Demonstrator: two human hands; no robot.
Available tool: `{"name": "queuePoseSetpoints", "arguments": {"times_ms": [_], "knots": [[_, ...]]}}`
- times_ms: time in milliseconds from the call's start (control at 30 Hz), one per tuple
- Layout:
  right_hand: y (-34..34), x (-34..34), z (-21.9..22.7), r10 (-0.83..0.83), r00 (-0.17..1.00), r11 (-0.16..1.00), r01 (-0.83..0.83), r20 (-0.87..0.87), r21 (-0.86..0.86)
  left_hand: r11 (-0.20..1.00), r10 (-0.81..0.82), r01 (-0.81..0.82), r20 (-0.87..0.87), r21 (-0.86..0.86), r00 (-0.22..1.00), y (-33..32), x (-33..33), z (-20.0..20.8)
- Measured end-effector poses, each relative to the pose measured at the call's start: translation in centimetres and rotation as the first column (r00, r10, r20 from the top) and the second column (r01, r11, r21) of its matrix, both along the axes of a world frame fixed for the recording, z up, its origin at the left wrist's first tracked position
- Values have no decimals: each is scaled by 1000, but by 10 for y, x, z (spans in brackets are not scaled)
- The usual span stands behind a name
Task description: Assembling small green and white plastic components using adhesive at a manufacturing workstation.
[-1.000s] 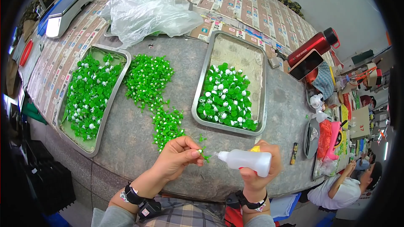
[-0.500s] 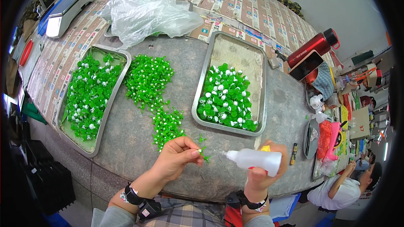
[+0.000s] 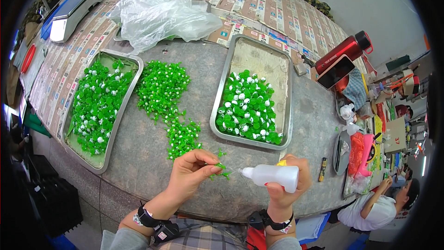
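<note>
My left hand (image 3: 188, 175) is closed, thumb and forefinger pinching a small green plastic piece (image 3: 220, 166). A few loose green pieces (image 3: 225, 175) lie by its fingertips. My right hand (image 3: 301, 177) grips a translucent white squeeze bottle (image 3: 270, 176), tilted on its side. Its narrow nozzle points left at the pinched piece, a small gap away. Something yellow (image 3: 281, 162) shows at the fingers behind the bottle. Just beyond my left hand spreads a pile of small green pieces with white spots (image 3: 163, 85).
Metal trays, one at left (image 3: 121, 106) and one at right (image 3: 290, 92), hold green pieces with white balls. A plastic bag (image 3: 157, 11), a scale (image 3: 76, 14), a red bottle (image 3: 342, 53), a phone (image 3: 336, 71) and a small dark tube (image 3: 323, 169) stand around. A person (image 3: 377, 208) sits at right.
The squeeze bottle has shifted a little left in my right hand, its nozzle nearer the pinched green piece. My left hand stays nearly in place.
</note>
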State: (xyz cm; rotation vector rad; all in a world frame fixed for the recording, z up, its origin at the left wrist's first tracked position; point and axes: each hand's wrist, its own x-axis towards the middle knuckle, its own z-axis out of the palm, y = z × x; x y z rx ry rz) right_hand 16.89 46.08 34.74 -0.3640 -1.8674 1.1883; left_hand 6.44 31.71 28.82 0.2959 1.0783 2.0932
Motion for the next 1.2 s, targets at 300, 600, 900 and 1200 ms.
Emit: {"name": "queuePoseSetpoints", "arguments": {"times_ms": [300, 600, 900, 1200], "knots": [[40, 17, 16, -344, 937, 927, 327, -68, -184, 999, 16, -14, 39, -34, 999, 3, 1, 1], [141, 79, -51, -257, 913, 856, 368, 317, -364, 1000, 23, -22, 98, -14, 995, 2, 1, 3], [99, 35, 10, -370, 750, 889, 113, 549, 445, 999, 34, -32, 94, -26, 995, 1, 2, 0], [104, 4, -15, -272, 537, 800, -336, 799, 498, 999, -14, 21, 127, -50, 992, 1, 1, 3]]}}
